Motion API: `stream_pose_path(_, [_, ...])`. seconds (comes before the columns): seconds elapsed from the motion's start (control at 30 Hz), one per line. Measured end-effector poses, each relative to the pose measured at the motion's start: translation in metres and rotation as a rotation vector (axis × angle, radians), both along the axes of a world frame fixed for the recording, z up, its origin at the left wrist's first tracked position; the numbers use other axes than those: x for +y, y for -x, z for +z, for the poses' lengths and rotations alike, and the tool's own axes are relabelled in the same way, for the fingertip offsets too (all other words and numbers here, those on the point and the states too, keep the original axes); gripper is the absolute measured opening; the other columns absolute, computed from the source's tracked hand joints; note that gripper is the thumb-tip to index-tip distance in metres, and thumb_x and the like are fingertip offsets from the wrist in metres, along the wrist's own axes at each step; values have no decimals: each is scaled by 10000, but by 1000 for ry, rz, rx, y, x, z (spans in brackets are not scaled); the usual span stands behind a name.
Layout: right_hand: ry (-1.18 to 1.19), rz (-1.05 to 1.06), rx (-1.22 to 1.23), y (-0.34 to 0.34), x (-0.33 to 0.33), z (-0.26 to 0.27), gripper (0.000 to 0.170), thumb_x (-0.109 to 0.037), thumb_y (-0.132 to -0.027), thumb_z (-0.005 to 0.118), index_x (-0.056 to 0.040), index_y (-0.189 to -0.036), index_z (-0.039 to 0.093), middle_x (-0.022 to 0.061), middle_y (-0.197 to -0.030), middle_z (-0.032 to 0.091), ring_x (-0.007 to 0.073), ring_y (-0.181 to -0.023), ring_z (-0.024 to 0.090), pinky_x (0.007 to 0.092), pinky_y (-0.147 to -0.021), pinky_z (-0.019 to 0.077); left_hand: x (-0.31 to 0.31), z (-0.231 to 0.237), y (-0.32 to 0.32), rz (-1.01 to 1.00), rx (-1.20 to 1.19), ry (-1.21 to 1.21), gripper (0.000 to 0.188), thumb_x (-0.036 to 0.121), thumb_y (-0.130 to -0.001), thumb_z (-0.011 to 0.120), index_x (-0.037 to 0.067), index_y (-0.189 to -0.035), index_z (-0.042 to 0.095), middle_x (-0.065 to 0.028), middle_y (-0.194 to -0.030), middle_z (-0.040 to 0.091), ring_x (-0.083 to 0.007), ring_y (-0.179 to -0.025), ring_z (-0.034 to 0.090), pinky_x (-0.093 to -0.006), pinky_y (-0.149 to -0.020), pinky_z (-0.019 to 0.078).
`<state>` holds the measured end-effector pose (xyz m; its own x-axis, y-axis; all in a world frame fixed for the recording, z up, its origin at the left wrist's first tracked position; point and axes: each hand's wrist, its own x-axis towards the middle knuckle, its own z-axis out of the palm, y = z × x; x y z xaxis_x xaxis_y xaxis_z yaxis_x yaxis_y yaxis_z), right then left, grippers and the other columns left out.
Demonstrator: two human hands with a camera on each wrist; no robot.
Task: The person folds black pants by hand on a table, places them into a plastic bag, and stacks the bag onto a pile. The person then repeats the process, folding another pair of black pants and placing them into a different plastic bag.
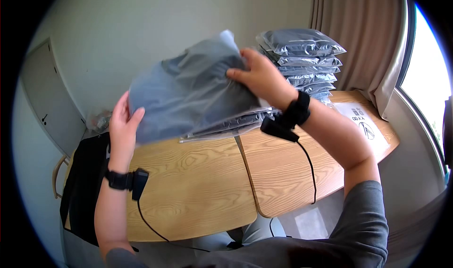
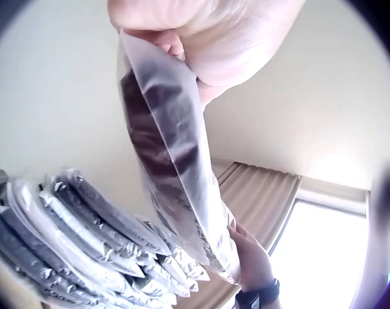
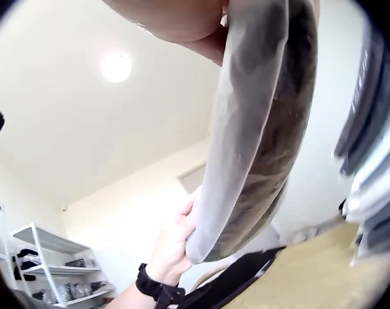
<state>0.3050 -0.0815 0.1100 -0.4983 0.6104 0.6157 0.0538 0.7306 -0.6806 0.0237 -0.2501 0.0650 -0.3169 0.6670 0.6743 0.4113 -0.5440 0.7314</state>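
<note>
A frosted plastic bag (image 1: 188,91) with dark folded cloth inside is held up over the table, tilted with its right end higher. My left hand (image 1: 123,129) grips its left edge, thumb on the near face and fingers behind. At the upper right corner my right hand (image 1: 264,77) pinches the bag, thumb in front. Seen edge-on in the left wrist view, the bag (image 2: 172,141) has a pale seam along its side. Beneath it, more bagged dark cloth (image 1: 226,126) lies on the table, partly hidden by the raised bag.
A tall stack of similar bags (image 1: 304,44) stands at the back right, close to my right hand. A white printed plastic bag (image 1: 363,126) lies on the right of the wooden table (image 1: 198,188). Black cloth (image 1: 87,183) drapes over the left edge. Cables hang from both wrist cameras.
</note>
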Motion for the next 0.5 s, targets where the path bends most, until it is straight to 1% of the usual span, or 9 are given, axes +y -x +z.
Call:
stream_pose_path(0.1, [-78, -51, 106, -2, 66, 36, 561, -216, -785, 720, 90, -1207, 512, 257, -1062, 620, 291, -952, 627, 314, -828, 487, 72, 27, -1, -30, -18, -90, 532, 56, -883, 605, -5, -1359, 374, -116, -1181, 572, -151, -1078, 533, -270, -958, 397])
stream_pose_path(0.27, [-132, -297, -5, -3, 162, 63, 514, -205, -763, 720, 77, -1161, 560, 235, -1047, 641, 295, -968, 634, 324, -849, 489, 200, 40, 20, -39, 3, -171, 407, 88, -883, 626, 18, -1266, 507, -80, -1094, 603, -111, -986, 546, -235, -883, 419])
stream_pose_path(0.3, [-131, -301, -10, -3, 173, 59, 514, -205, -763, 720, 77, -1161, 560, 235, -1047, 641, 295, -968, 634, 324, -849, 489, 219, 37, 21, -46, -8, -106, 358, 108, -887, 624, 14, -1223, 546, -56, -1010, 597, -101, -916, 541, -230, -832, 428])
stream_pose_path(0.33, [-171, -457, -135, -3, 183, 55, 454, -205, -772, 695, 68, -1118, 588, 232, -1042, 644, 318, -966, 634, 340, -852, 493, 235, 30, 22, -50, -22, -40, 315, 129, -891, 622, 10, -1180, 585, -31, -927, 592, -91, -846, 537, -225, -781, 437])
stream_pose_path(0.37, [-208, -608, -268, -4, 188, 49, 399, -204, -780, 669, 60, -1075, 616, 228, -1038, 646, 340, -963, 635, 356, -856, 497, 243, 22, 19, -84, 12, 126, 347, 210, -919, 584, 28, -1214, 582, -58, -1005, 619, -114, -886, 549, -252, -794, 443])
stream_pose_path(0.4, [-196, -603, -280, -5, 192, 39, 399, -204, -780, 669, 60, -1075, 616, 228, -1038, 646, 340, -963, 635, 356, -856, 497, 247, 9, 17, -73, 180, 348, 369, 235, -923, 571, 38, -1235, 572, -73, -1068, 621, -135, -941, 555, -268, -833, 436])
stream_pose_path(0.43, [-303, -671, -560, -6, 197, 33, 327, -187, -791, 630, 51, -1015, 640, 224, -1031, 647, 351, -957, 633, 369, -851, 502, 252, 3, 18, -59, 358, 563, 391, 261, -928, 559, 49, -1256, 562, -88, -1132, 622, -157, -997, 560, -285, -872, 430])
stream_pose_path(0.47, [-416, -732, -837, -5, 198, 31, 272, -171, -803, 590, 42, -955, 665, 221, -1025, 647, 361, -951, 631, 382, -846, 506, 255, 1, 19, -53, 360, 568, 391, 261, -928, 559, 49, -1256, 562, -88, -1132, 622, -157, -997, 560, -285, -872, 430])
stream_pose_path(0.5, [-408, -725, -839, -5, 198, 28, 272, -171, -803, 590, 42, -955, 665, 221, -1025, 647, 361, -951, 631, 382, -846, 506, 257, -5, 19, -90, 333, 542, 406, 277, -935, 543, 70, -1284, 543, -78, -1191, 597, -159, -1077, 520, -302, -935, 384])
